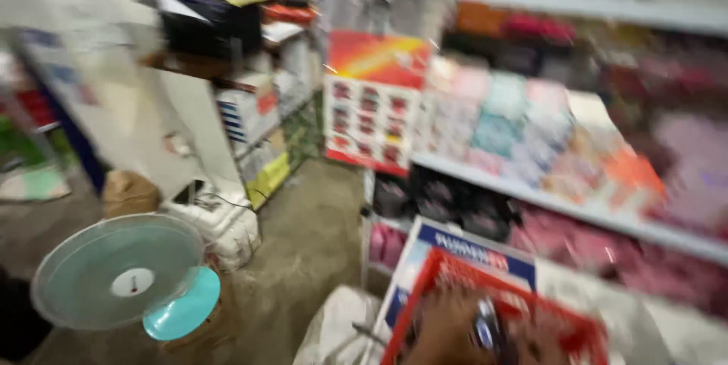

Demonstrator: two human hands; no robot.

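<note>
View from the head camera down a shop aisle, heavily motion-blurred. At the bottom edge, right of centre, a hand (447,331) reaches into a red plastic basket (557,316) and lies against a small dark, shiny item (485,328) inside it; the blur hides the fingers, so whether the hand is clasped on that item or lies loose cannot be told, nor can it be told which of the person's hands it is. The basket stands low in the frame, just in front of a white carton with a blue band (462,247) and beside a pale sack (334,327) on the floor. To the right, a tiered metal shelf (531,191) carries rows of packets in pink, teal and orange, with dark packets on the tier below. A red-and-yellow display card (371,100) stands at the shelf's near end. At lower left, a pale-green electric fan (121,274) with a turquoise base rests on the concrete floor (311,236), near white bundled goods (224,225)
</note>
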